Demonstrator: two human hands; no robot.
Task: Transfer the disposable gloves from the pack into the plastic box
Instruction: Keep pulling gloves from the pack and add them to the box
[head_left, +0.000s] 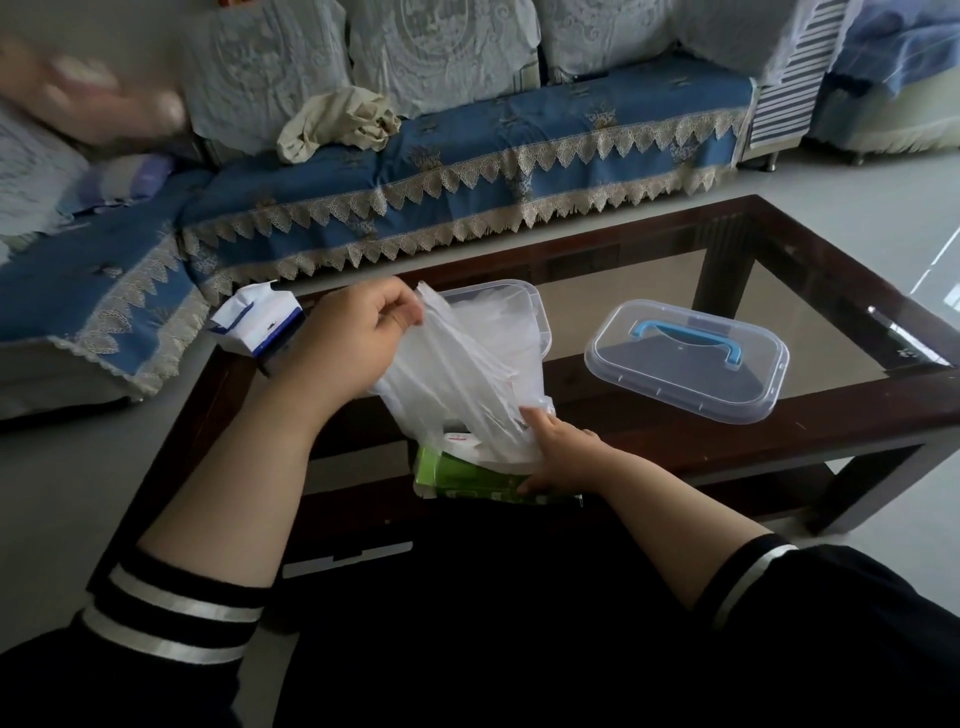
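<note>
My left hand (358, 332) pinches the top of a bunch of thin clear disposable gloves (462, 374), lifted up out of a green and white pack (467, 475). My right hand (561, 449) grips that pack at the table's near edge, with its fingers against the lower end of the gloves. Behind the gloves stands the clear plastic box (530, 306), open on top and mostly hidden by them. The gloves stretch from the pack up toward the box's rim.
The box's clear lid (685, 358) with a blue handle lies on the glass table (810, 291) to the right. A white and blue carton (260, 322) sits at the table's left corner. A blue-covered sofa (467, 171) runs behind the table.
</note>
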